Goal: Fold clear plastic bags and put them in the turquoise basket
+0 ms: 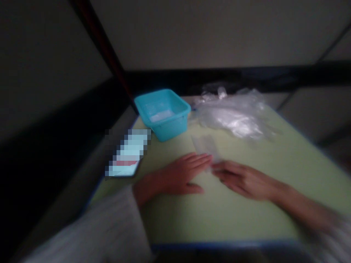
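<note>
A small clear plastic bag [206,143] lies flat on the pale green table [214,219], in front of both hands. My left hand [183,174] rests open on it, palm down, fingers stretched over its near part and thumb held apart. From the right, my right hand [244,179] reaches in with its fingers closed together at the bag's near edge. Its fingertips almost meet those of my left hand. Blur and the fingers hide the bag's near end.
A turquoise plastic basin [173,128] with something whitish inside stands at the back left. To its right is a heap of shiny clear plastic bags [236,115]. A phone with a lit screen [128,153] lies at the left edge. A wall [219,36] rises behind.
</note>
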{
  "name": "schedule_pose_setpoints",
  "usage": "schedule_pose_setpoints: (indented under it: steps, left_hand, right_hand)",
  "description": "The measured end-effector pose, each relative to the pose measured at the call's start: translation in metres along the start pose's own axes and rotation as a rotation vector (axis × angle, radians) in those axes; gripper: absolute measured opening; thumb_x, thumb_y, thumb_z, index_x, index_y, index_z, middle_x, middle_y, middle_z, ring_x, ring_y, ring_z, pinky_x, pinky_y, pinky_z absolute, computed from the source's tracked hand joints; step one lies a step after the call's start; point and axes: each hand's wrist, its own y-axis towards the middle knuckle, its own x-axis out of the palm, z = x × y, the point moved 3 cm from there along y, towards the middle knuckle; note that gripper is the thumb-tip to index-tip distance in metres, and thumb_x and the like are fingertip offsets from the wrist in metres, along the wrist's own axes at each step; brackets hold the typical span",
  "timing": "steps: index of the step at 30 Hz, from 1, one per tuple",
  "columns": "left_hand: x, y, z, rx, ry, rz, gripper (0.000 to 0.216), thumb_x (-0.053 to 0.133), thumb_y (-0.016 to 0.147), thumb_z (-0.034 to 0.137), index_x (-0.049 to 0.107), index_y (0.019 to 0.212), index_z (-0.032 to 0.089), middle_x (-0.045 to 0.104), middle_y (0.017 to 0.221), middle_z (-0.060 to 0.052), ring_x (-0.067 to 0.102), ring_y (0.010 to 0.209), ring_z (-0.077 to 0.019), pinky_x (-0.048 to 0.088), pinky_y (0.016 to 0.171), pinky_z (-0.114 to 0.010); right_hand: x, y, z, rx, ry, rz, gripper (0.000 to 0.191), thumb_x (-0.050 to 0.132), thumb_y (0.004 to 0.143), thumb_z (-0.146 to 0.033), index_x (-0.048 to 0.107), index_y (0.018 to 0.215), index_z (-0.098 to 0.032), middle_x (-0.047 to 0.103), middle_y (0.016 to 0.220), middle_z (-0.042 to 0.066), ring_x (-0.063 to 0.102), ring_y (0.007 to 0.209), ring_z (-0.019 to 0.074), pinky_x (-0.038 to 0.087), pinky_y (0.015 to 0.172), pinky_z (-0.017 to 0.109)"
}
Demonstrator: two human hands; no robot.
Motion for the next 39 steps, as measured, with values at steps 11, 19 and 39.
schedule_pose_setpoints:
  steps: [11, 19, 39]
  left_hand:
    - [-0.0007, 0.0013, 0.0009, 0.009, 0.013, -0.002, 0.075, 0.052, 0.086, 0.053, 0.027, 0.144, 0.013, 0.022, 0.153, -0.016, 0.019, 0.143, -0.0254, 0.015, 0.116, -0.041]
    - [-0.0022, 0.0017, 0.0025, 0.009, -0.004, 0.001, 0.073, 0.052, 0.086, 0.053, 0.029, 0.144, 0.015, 0.023, 0.153, -0.015, 0.019, 0.143, -0.0264, 0.015, 0.116, -0.043]
    - [-0.0015, 0.0019, 0.0013, 0.01, 0.041, -0.025, 0.077, 0.049, 0.087, 0.056, 0.026, 0.145, 0.011, 0.022, 0.153, -0.016, 0.018, 0.143, -0.0249, 0.013, 0.116, -0.04]
  right_hand:
    - [0.0044, 0.0017, -0.0029, -0.01, -0.158, -0.015, 0.038, 0.04, 0.096, -0.025, 0.054, 0.128, -0.009, 0.058, 0.122, 0.017, 0.055, 0.113, 0.0243, 0.05, 0.095, 0.041]
    - [0.0037, 0.0065, -0.0073, 0.012, -0.183, -0.03, 0.04, 0.041, 0.096, -0.028, 0.051, 0.132, -0.014, 0.058, 0.117, 0.015, 0.054, 0.105, 0.0247, 0.051, 0.089, 0.041]
    - [0.0032, 0.0007, -0.0004, -0.042, -0.112, -0.068, 0.036, 0.043, 0.096, -0.029, 0.053, 0.129, -0.017, 0.056, 0.122, 0.014, 0.053, 0.113, 0.0235, 0.05, 0.092, 0.039]
